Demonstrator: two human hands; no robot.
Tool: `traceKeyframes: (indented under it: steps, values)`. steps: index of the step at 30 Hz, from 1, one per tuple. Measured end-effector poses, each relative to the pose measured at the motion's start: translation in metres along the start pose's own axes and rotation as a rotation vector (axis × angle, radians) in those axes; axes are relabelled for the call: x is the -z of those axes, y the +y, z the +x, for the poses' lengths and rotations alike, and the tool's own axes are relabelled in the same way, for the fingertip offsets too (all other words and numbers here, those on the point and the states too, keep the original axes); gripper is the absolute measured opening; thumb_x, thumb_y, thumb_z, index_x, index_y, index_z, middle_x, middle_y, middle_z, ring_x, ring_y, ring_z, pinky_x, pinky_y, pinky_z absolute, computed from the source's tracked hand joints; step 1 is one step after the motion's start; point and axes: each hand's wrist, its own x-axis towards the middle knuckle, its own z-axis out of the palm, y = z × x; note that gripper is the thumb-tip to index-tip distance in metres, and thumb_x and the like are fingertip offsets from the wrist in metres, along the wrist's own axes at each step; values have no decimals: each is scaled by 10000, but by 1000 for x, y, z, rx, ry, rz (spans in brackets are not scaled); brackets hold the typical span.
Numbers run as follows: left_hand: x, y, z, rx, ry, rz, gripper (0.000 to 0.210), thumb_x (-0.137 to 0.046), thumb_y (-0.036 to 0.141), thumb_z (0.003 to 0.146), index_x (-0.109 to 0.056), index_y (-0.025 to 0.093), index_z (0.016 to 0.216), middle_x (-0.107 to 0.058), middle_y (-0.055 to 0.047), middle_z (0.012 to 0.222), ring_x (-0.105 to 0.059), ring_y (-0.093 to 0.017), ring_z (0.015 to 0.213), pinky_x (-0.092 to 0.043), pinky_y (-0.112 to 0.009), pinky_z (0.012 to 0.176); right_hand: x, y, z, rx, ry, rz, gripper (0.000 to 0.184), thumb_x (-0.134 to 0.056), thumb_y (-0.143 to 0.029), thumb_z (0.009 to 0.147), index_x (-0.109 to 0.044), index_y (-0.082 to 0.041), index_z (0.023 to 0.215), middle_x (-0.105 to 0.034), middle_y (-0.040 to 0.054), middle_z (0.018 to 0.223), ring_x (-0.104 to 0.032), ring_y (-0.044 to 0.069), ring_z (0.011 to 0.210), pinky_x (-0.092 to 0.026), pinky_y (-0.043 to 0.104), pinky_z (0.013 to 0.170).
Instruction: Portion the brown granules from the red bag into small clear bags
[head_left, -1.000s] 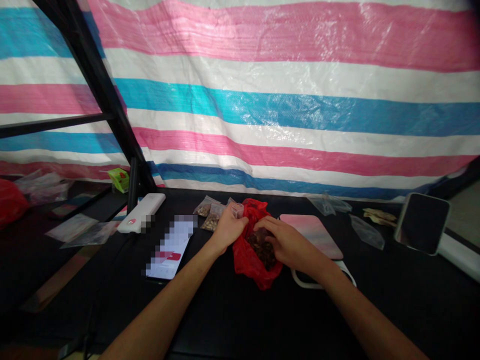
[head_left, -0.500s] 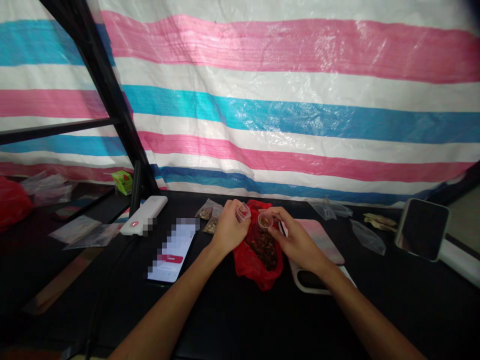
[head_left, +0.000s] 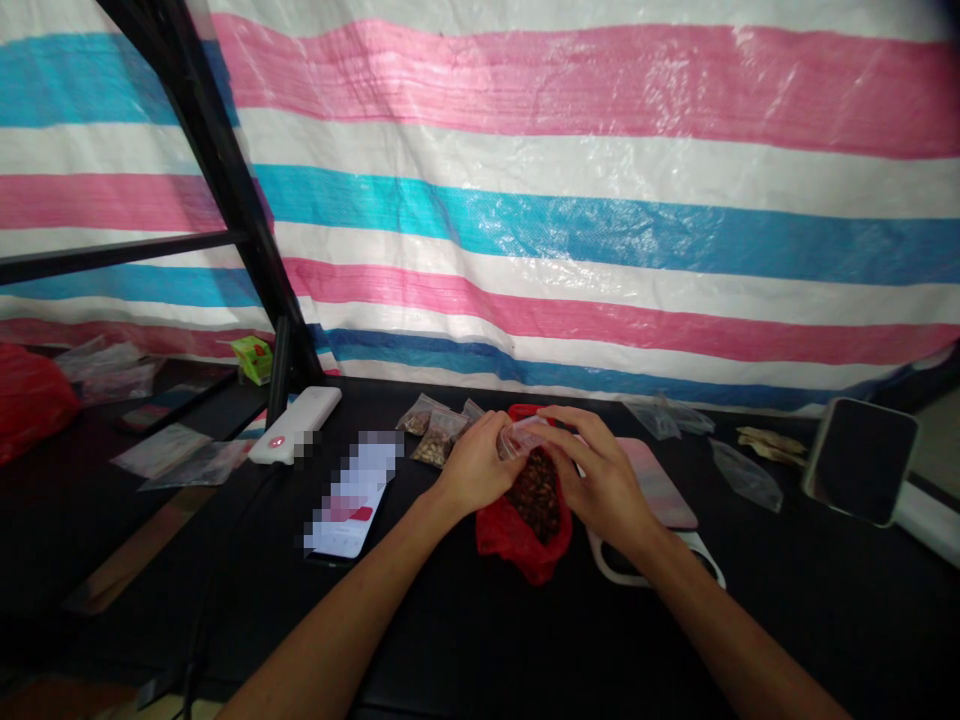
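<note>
Red bag | brown pieces inside | clear bag | between 2 hands

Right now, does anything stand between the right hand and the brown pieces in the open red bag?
Nothing visible does. The brown pieces lie exposed in the red bag beside the right hand. The small clear bag in the left hand is toward the far side, leaving the nearer pieces uncovered.

Open tabletop lies between the forearms; the red bag blocks beyond
</note>
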Motion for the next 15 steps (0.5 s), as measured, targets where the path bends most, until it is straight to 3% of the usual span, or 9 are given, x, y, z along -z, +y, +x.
traceKeyframes:
  steps: [5,8,10,13,15]
  values:
    - [4,-3,4,36,126,-91,126,-625,201,883,-505,209,847,-551,17,831,-528,-151,766,-392,-283,707,5,1,2,-135,51,-56,380,-581,-193,996,-633,-282,1362,-635,107,1281,-601,286,1199,-519,488,1013]
    - [10,1,7,90,307,-175,174,-617,198,889,-444,223,888,-482,43,800,-474,-126,701,-381,-266,687,5,-1,2,-159,-113,-57,360,-616,-244,983,-645,-275,1341,-662,99,1232,-611,293,1141,-525,488,972]
    - [13,7,7,66,356,-308,235,-619,182,875,-404,236,951,-477,49,837,-480,-115,713,-404,-256,720,3,-5,3,-160,-231,-33,420,-652,-280,970,-609,-280,1388,-674,91,1275,-609,298,1149,-512,498,993]
    - [15,17,6,22,235,-593,275,-603,200,882,-371,250,1021,-524,29,958,-540,-113,797,-449,-251,773,-1,-11,3,-188,-277,30,579,-668,-326,968,-481,-279,1514,-646,95,1396,-589,298,1224,-483,498,1054]
    - [16,21,4,43,133,-659,232,-588,259,913,-385,249,1024,-543,24,970,-542,-113,780,-449,-243,743,-2,-13,4,-213,-256,54,546,-648,-340,982,-486,-265,1499,-646,99,1403,-591,289,1226,-481,478,1049]
